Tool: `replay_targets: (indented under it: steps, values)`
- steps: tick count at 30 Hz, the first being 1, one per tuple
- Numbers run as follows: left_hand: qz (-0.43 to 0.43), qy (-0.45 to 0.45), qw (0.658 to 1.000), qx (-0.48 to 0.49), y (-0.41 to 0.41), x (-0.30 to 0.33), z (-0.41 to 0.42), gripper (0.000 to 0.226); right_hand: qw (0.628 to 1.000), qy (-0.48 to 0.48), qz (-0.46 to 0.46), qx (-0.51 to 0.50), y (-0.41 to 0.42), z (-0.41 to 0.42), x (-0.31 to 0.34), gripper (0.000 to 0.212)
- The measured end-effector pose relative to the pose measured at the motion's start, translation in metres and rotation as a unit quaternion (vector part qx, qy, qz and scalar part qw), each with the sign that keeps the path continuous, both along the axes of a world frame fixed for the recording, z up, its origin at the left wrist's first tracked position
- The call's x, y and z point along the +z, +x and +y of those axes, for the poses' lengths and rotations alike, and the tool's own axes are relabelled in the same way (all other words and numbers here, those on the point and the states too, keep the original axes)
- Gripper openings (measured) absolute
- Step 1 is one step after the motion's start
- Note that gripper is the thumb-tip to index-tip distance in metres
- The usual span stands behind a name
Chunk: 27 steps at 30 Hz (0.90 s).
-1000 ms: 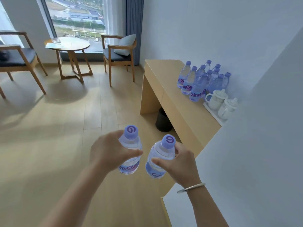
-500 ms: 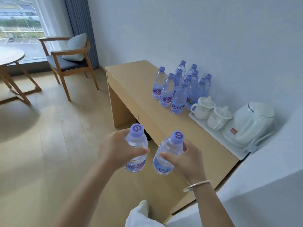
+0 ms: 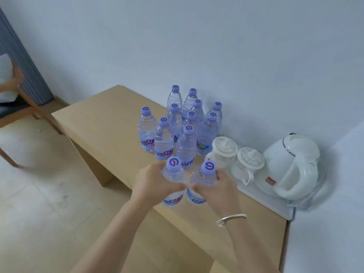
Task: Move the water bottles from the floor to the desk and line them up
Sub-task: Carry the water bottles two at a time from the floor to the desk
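My left hand (image 3: 152, 184) grips a clear water bottle with a purple cap (image 3: 173, 175). A second such bottle (image 3: 203, 178) is in my right hand (image 3: 217, 189), which wears a silver bangle. Both bottles are upright, side by side and almost touching, over the front edge of the light wooden desk (image 3: 102, 119). Whether their bases rest on the desk I cannot tell. Just beyond them several more bottles (image 3: 186, 142) stand on the desk in rows reaching back to the wall.
Right of the bottles a white tray (image 3: 264, 200) carries two lidded white mugs (image 3: 223, 149) and a white electric kettle (image 3: 293, 164). A wooden chair (image 3: 23, 103) stands at the left by a grey curtain. Wood floor lies in front of the desk.
I have come closer to the desk with both bottles held; they have moved from over the floor to over the desk's front edge, just before the standing bottles.
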State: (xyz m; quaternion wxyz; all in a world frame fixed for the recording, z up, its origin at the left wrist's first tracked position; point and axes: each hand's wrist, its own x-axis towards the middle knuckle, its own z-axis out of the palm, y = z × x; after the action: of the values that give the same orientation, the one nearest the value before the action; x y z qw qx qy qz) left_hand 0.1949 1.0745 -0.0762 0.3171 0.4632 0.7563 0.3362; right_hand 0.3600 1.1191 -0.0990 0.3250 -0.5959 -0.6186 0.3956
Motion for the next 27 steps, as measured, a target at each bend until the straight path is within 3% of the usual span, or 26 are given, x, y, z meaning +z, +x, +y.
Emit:
replay_targets:
  steps: [5,16,24,27]
  values:
    - [-0.006,-0.016,0.997,-0.069,-0.009,-0.010,0.055,0.035,0.997,0.000,-0.040,-0.069,-0.013,0.033,-0.007,0.036]
    - [0.008,-0.037,0.975,-0.219,-0.031,-0.028,0.114,0.032,0.978,-0.028,-0.036,-0.203,-0.039,0.066,-0.021,0.031]
    - [0.028,-0.019,0.956,-0.293,-0.043,-0.037,0.111,0.071,0.974,-0.028,-0.010,-0.224,-0.049,0.060,-0.017,0.044]
    - [0.066,-0.069,0.946,-0.311,-0.049,-0.041,0.111,0.067,0.969,-0.008,-0.014,-0.247,-0.055,0.050,-0.018,0.050]
